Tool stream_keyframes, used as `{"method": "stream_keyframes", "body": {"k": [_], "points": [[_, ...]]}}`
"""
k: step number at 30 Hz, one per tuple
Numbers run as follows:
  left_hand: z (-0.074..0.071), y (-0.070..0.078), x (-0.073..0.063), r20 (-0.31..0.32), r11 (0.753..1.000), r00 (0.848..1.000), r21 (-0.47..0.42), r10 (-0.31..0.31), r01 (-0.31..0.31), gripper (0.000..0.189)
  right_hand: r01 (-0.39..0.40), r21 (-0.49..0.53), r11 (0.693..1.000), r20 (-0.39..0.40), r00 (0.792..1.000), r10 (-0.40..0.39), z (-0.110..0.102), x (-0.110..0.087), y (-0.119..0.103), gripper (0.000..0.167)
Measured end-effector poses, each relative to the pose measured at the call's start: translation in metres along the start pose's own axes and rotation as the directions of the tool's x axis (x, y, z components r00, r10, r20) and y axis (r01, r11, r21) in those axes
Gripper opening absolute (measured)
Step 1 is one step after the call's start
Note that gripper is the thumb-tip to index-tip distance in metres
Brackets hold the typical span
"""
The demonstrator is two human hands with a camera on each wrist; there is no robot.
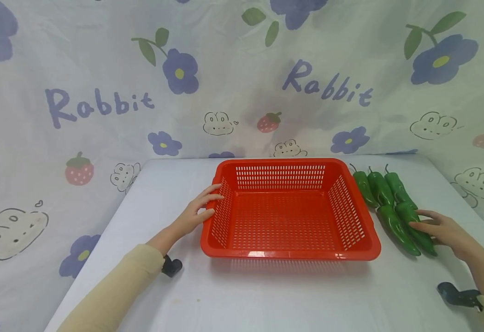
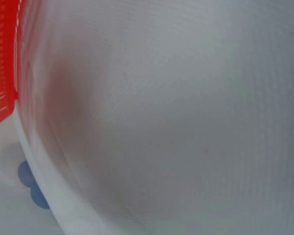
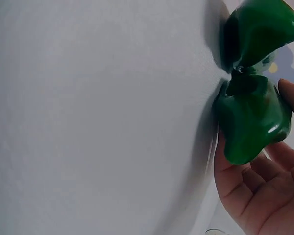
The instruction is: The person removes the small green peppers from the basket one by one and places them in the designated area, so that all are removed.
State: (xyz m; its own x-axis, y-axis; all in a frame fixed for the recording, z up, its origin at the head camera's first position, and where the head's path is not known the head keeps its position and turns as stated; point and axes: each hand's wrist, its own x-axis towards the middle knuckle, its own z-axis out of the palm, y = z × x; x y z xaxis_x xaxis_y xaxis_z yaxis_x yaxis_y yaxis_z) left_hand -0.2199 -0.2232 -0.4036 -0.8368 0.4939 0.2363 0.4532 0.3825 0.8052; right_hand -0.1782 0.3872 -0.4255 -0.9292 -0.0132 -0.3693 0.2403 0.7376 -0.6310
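Note:
A red plastic basket [image 1: 283, 254] with slotted walls stands on the white table. My left hand [image 1: 194, 212] rests on its left rim, fingers extended over the edge. Only a strip of the basket [image 2: 2, 63] shows in the left wrist view. Right of the basket lie several glossy green peppers [image 1: 380, 189] in two rows. My right hand [image 1: 443, 233] holds the front-right green pepper [image 1: 416, 226], thumb on one side and fingers on the other. From the right wrist view, that pepper [image 3: 255, 120] sits between thumb and fingers, beside another green pepper [image 3: 264, 29].
The white table surface [image 1: 267, 299] extends in front of the basket and to its left. A printed cloth [image 1: 233, 92] with flowers, rabbits and lettering hangs behind and at both sides.

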Motion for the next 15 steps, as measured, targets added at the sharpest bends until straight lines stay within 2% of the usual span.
{"method": "stream_keyframes", "body": {"k": [7,15], "points": [[-0.003,0.033,-0.003,0.01,1.0,1.0,0.01,-0.009,0.009,0.04,-0.024,-0.005,1.0,0.002,1.0,0.024,0.0,0.003,-0.003,0.084],[-0.003,0.037,-0.005,0.006,1.0,1.0,0.003,-0.009,0.009,0.04,-0.039,0.003,0.999,0.021,0.999,0.039,-0.001,0.004,-0.005,0.085]]}}
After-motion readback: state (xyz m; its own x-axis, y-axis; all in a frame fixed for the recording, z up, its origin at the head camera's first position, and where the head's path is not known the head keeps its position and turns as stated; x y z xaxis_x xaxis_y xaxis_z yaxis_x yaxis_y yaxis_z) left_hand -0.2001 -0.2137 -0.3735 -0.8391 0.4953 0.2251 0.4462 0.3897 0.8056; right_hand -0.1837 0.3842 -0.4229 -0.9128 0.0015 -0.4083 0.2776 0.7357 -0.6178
